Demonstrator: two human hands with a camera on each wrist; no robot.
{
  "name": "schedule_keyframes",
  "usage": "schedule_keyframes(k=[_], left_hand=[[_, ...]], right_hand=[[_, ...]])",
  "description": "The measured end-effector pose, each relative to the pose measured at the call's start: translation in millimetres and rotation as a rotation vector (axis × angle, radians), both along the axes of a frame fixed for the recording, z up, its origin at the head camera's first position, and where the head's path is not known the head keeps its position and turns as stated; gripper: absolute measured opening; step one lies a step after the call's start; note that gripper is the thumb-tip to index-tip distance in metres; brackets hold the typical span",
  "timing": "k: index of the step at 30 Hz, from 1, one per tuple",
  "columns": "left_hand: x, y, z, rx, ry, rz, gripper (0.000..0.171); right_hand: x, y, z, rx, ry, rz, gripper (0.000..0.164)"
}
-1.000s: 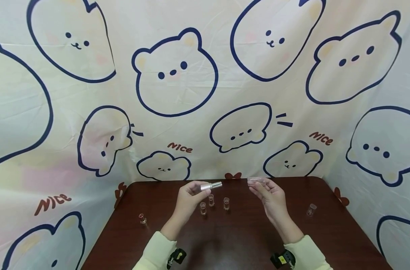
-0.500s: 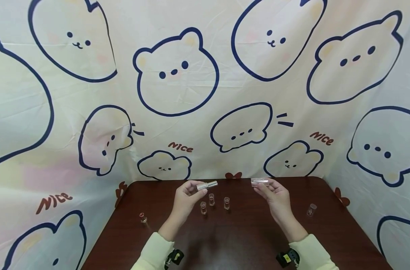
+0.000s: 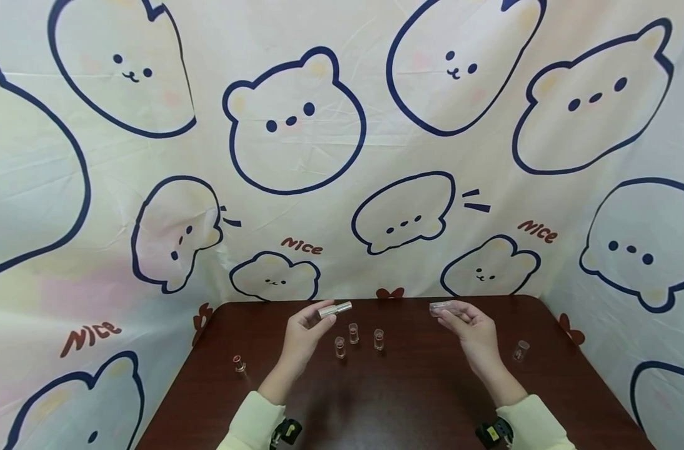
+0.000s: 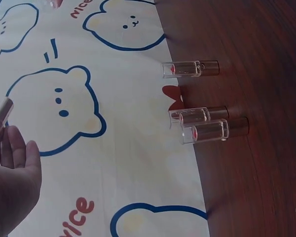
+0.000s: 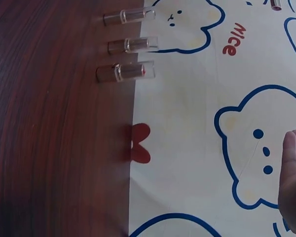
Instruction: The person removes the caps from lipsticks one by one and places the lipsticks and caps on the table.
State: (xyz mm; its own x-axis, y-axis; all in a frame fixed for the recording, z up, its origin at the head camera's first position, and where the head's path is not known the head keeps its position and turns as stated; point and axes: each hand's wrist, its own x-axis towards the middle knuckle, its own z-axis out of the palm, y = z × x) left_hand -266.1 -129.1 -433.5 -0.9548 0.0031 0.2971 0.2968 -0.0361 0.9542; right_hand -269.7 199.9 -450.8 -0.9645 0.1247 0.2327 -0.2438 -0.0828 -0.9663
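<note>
- The left hand (image 3: 304, 334) pinches a slim silvery tube (image 3: 334, 309) between thumb and fingers, above the far part of the counter (image 3: 404, 400), left of centre; the tube lies slanted, its narrower end pointing right.
- The right hand (image 3: 476, 331) pinches a clear cap (image 3: 444, 307) between thumb and fingers, above the far part of the counter, right of centre.
- The tube and the clear cap are well apart, with a wide gap between the two hands.
- Three capped lipsticks stand upright on the counter, beyond its middle and between the hands: a far one (image 3: 354, 334), a nearer left one (image 3: 340, 347) and a right one (image 3: 379, 340). The wrist views show red tips inside their transparent covers.
- An uncapped lipstick (image 3: 239, 364) stands by itself toward the left side of the counter, its reddish tip upward.
- A second transparent cap (image 3: 520, 351) is on the right side of the counter, to the right of the right hand.
- Pale sleeves (image 3: 252, 420) cover both forearms, and each wrist bears a black device (image 3: 494, 432).
- A cream cloth (image 3: 297, 219) with blue-outlined animal heads and "Nice" lettering hangs behind and on both sides.
</note>
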Motion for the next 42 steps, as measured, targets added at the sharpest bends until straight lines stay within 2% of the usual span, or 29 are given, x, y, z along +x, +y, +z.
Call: schedule_keyframes(k=[7, 12, 24, 30, 37, 42], left_hand=[[1.5, -6.5, -4.1, 0.0, -0.003, 0.024, 0.035], [2.1, -12.7, -7.1, -0.019, -0.01, 0.042, 0.036], [3.4, -26.6, -14.5, -0.04, -0.042, 0.142, 0.029], [2.3, -32.5, -21.9, -0.06, -0.046, 0.183, 0.026], [1.1, -39.3, -29.3, -0.06, -0.103, 0.214, 0.026], [-0.7, -42.7, -35.3, -0.064, -0.128, 0.234, 0.024]], right_hand=[[-1.3, 11.1, -6.3, 0.082, 0.0, -0.048, 0.04], [-1.3, 17.3, -7.4, 0.135, -0.029, -0.08, 0.041], [-6.1, 29.5, -18.7, 0.222, -0.082, -0.115, 0.043], [-8.1, 34.6, -24.3, 0.276, -0.111, -0.134, 0.042], [-9.2, 40.5, -31.5, 0.381, -0.167, -0.164, 0.046], [-11.5, 44.1, -35.9, 0.44, -0.174, -0.18, 0.048]])
